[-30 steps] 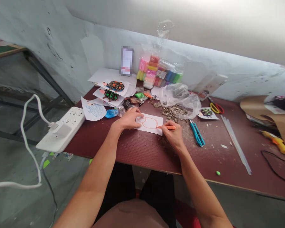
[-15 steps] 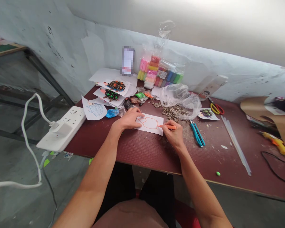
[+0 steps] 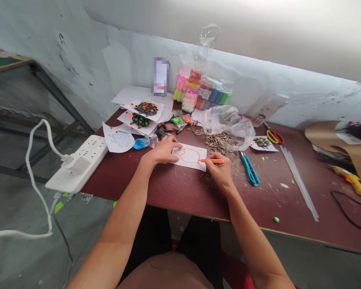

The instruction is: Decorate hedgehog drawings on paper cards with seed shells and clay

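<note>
A small white sheet of paper (image 3: 185, 160) lies on the dark red table in front of me, bearing a rounded outline in orange. My left hand (image 3: 165, 150) rests on the paper's left end, thumb and fingers spread apart and pressing it flat. In my right hand (image 3: 219, 168) is an orange marker (image 3: 213, 161), pinched near its front. Its tip touches the lower right of the outline. Just beyond the paper is a heap of striped sunflower seeds (image 3: 219, 140), partly under a clear plastic bag (image 3: 230, 122).
Right of my hand lie a teal utility knife (image 3: 249, 169), scissors (image 3: 275, 136), glue sticks (image 3: 299, 182) and a yellow glue gun (image 3: 350, 180). At left are a white power strip (image 3: 78, 168) and a hedgehog drawing (image 3: 118, 137). Packs of coloured clay (image 3: 195, 92) stand behind.
The marker tip has shifted very slightly along the lower right of the outline. My left hand stays in place on the paper.
</note>
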A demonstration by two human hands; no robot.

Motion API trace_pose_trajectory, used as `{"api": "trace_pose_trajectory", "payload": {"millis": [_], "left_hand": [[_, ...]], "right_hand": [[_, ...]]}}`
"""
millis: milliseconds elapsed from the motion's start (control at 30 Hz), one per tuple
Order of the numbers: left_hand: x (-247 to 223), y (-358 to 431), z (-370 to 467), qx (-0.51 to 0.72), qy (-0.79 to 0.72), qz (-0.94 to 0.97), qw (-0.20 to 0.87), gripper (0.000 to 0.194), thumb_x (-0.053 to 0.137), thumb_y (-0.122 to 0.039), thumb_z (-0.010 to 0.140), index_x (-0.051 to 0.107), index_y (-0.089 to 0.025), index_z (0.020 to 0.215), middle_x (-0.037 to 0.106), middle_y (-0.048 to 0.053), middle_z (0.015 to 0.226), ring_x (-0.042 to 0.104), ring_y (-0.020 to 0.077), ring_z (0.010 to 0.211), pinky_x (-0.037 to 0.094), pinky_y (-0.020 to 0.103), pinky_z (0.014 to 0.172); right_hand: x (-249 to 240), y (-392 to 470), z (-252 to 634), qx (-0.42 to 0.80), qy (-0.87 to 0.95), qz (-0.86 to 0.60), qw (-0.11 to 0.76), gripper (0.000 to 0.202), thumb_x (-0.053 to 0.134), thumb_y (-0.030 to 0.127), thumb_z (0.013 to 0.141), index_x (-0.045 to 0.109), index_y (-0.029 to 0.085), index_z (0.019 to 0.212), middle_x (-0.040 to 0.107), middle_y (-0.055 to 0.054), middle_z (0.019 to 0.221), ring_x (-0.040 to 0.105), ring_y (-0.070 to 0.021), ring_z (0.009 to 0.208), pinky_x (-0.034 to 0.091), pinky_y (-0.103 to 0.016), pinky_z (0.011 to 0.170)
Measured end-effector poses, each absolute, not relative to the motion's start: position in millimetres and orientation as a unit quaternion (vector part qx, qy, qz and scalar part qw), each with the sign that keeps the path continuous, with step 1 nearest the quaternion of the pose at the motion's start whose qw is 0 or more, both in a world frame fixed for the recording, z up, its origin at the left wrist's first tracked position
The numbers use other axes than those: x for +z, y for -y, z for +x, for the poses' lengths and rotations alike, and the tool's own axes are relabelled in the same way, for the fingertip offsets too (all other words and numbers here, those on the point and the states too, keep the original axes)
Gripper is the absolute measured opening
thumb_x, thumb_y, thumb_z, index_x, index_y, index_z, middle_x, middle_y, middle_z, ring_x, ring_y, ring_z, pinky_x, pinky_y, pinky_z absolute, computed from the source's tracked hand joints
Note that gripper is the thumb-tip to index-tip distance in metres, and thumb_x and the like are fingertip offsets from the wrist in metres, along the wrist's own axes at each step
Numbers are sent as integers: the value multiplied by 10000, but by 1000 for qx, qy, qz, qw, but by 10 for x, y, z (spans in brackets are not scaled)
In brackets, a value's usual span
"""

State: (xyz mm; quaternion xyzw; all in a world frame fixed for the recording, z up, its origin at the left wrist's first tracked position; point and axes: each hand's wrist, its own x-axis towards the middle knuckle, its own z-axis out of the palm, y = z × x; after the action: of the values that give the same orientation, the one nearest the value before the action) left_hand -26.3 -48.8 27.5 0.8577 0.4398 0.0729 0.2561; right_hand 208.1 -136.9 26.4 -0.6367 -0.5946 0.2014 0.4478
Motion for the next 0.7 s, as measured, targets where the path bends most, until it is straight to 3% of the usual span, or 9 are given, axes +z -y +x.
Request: {"api": "trace_pose_trajectory", "payload": {"millis": [533,700], "left_hand": [[265,487,-270,85,-437,856,263,561,645,-292,729,696,-264,1288,537,79,1330,481,308,1228,389,435,1114],[301,500,-262,72,-441,855,263,593,637,-286,730,684,-206,1316,521,106,1351,476,308,1239,380,416,1123]], "right_hand": [[251,1370,2090,216,599,-641,429,177,540,349,659,534,219,539,540,20,522,402,-111,507,302,-258,525],[257,1373,2083,239,585,-641,436,170,538,344,644,552,209,541,530,25,516,399,-106,497,295,-253,515]]}}
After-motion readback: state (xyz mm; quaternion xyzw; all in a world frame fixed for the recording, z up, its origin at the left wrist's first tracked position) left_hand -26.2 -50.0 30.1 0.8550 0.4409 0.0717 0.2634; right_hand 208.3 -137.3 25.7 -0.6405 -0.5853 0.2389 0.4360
